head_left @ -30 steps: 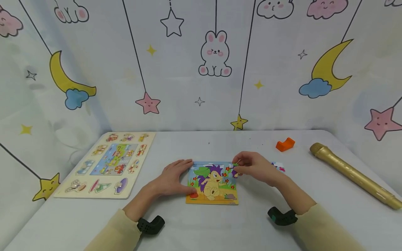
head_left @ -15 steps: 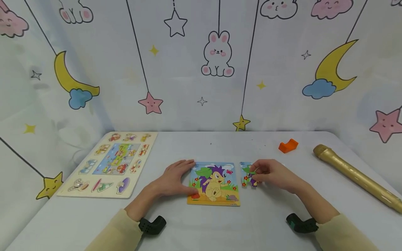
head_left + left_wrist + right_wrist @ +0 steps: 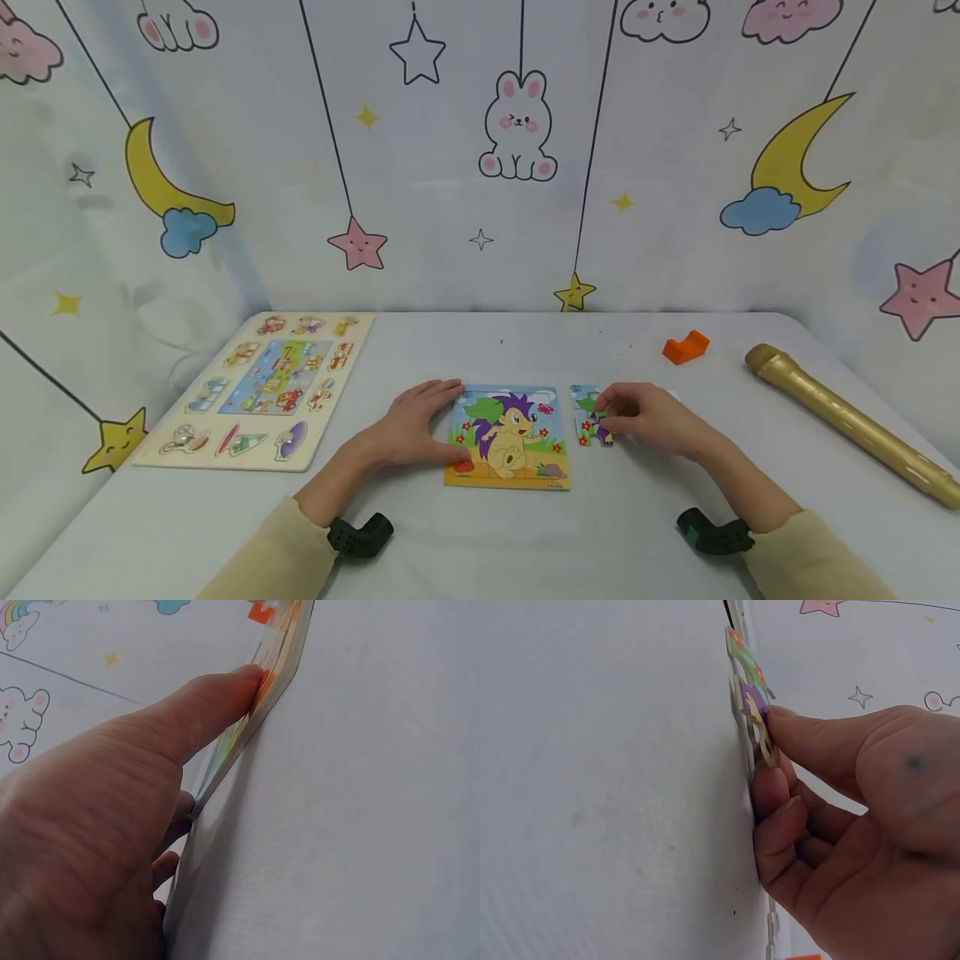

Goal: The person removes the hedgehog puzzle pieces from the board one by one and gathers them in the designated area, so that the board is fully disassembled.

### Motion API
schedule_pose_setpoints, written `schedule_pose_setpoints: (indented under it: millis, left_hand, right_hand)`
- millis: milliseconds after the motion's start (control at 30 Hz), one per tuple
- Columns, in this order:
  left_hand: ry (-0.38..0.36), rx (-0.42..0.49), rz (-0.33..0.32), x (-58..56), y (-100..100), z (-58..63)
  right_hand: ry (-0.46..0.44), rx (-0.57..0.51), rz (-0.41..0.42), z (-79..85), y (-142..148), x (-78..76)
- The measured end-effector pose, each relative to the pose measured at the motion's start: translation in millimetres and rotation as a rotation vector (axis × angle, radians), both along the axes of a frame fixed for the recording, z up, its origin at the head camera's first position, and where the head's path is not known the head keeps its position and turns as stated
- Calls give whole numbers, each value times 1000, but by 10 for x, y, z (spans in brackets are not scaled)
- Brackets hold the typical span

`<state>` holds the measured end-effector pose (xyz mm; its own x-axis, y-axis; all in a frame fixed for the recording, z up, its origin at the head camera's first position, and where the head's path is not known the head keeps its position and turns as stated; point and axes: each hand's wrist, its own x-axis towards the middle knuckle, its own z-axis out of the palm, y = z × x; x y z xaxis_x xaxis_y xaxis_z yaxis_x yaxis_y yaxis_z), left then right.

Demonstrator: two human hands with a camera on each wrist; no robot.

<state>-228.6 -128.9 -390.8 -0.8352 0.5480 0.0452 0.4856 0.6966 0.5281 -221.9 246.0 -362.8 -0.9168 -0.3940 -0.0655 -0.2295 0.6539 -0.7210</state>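
Note:
In the head view a jigsaw board (image 3: 504,482) with a hedgehog picture lies flat in the middle of the white table. My left hand (image 3: 420,423) rests along its left side, fingers straight and thumb (image 3: 244,694) pressing on the lower left of the board. To the right of the board, my right hand (image 3: 652,417) pinches a purple jigsaw piece (image 3: 754,705) between thumb and fingers. That piece is right beside other jigsaw pieces (image 3: 582,398) with green leaf and red flower prints; whether they are joined I cannot tell. The right hand hides part of these pieces.
A pale wooden puzzle board (image 3: 313,425) with knobbed shapes lies at the table's left. Toward the back right are an orange notched block (image 3: 686,347) and a long gold microphone (image 3: 847,421). A cloth backdrop (image 3: 420,175) printed with stars and moons hangs behind the table.
My right hand has moved right with a piece, from the board's upper right corner to the loose pieces beside it. The left hand has stayed on the board; the last half second shows little movement.

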Motion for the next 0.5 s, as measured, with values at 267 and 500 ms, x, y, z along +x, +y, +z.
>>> schedule_pose_setpoints:
  millis: [267, 500]
  left_hand:
    - [4, -1, -5, -4, 1, 4]
    - [2, -5, -1, 3, -2, 9]
  right_hand:
    - [68, 48, 3, -22, -10, 0]
    - [84, 60, -14, -20, -22, 10]
